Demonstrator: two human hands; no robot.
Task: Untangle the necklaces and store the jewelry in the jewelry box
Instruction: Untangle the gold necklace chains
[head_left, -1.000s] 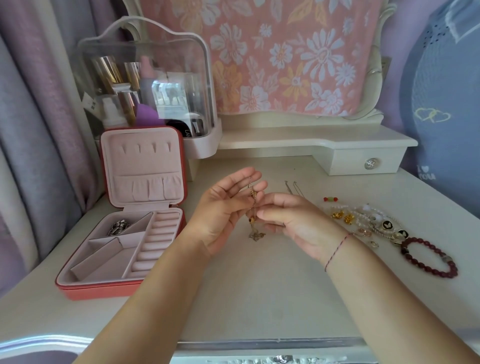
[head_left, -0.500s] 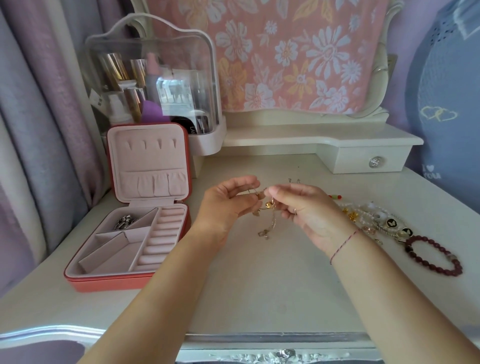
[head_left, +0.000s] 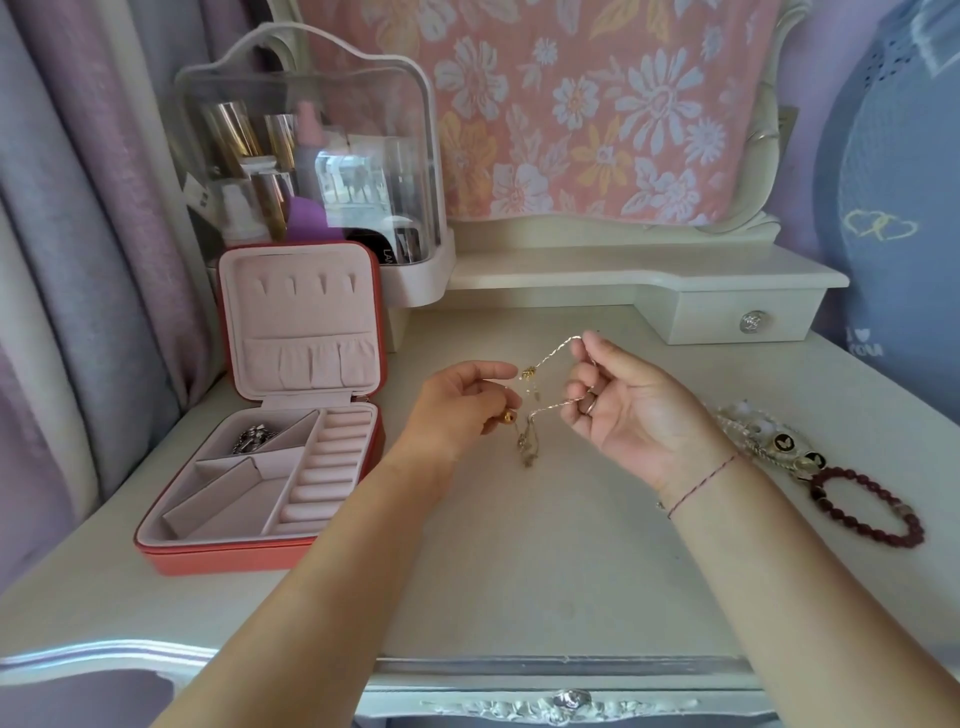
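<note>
- Cream table (head_left: 545, 561) fills the lower frame; a floral cloth (head_left: 597, 114) hangs behind it at top centre.
- Your box (head_left: 234, 561) sits open at left of centre with its lid upright. One silver piece (head_left: 254, 439) lies in its upper-left compartment.
- Your right hand (head_left: 628, 415), just right of centre, is palm up with its fingers curled round the chain (head_left: 553, 353).
- Your left hand (head_left: 457, 410), at centre, has its fingers curled and pinches a gold bead (head_left: 508, 417) on that chain.
- A pile (head_left: 763, 436) of pale jewelry and a red bracelet (head_left: 867, 509) lie at the right edge, well apart from the box and not yet stored.
- The chain runs in two thin strands between your hands, above the table. Small charms dangle in a cluster below the bead.
- You appear to be in the untangling step, early in the task, since most pieces are outside the box.
- Next, I judge, keep the bead pinched steady and work the strands apart with your right fingertips. Ease them rather than tug, because fine links will likely tighten a knot. Then carry the freed chain left to the box.
</note>
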